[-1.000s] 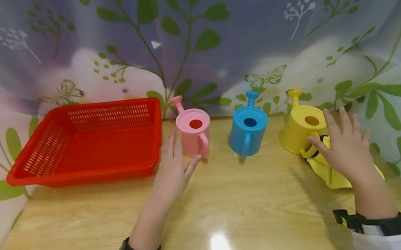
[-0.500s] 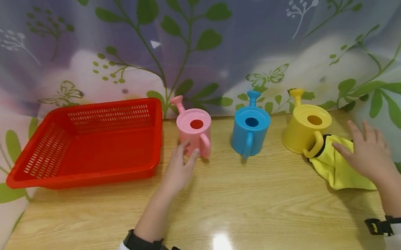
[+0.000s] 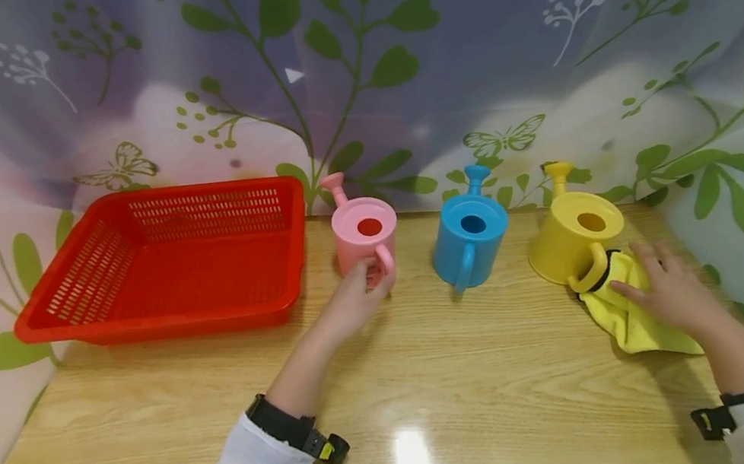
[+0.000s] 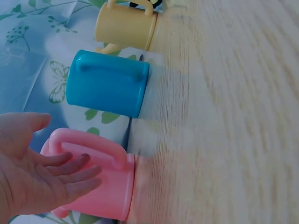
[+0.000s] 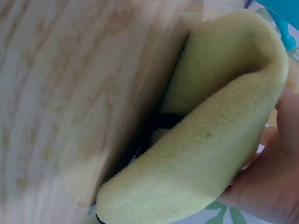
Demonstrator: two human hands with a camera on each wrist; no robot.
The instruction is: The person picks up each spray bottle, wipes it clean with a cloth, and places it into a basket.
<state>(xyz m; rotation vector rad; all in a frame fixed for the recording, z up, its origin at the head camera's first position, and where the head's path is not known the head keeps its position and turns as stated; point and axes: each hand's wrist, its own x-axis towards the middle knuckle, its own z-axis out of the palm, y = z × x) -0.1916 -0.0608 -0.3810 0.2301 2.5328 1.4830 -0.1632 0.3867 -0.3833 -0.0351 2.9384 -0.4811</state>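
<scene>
1. Head view: my two hands are over one wooden table (image 3: pixel 472 381). From left to right stand one red basket (image 3: pixel 162 322), one pink watering can (image 3: pixel 351 246), one blue watering can (image 3: pixel 449 252) and one yellow watering can (image 3: pixel 555 245) — three upright cans along the far side, before a leafy backdrop (image 3: pixel 503 56). My left hand (image 3: pixel 348 310) is at the pink can's near side, by its handle. My right hand (image 3: pixel 674 293) is at the right, at one yellow cloth (image 3: pixel 640 330), which lies near and right of the yellow can; its fingers reach forward, slightly parted, the thumb out over the cloth.

2. Left wrist view: the same three cans, pink nearest. My thumb and four fingers (image 4: pixel 79 176) are wide apart, loosely extended, beside the pink handle; whether they touch it, I cannot tell.

3. Right wrist view: the cloth looms large, folded and dark-edged. Part of my right hand shows just behind it — some fingers are hidden.
</scene>
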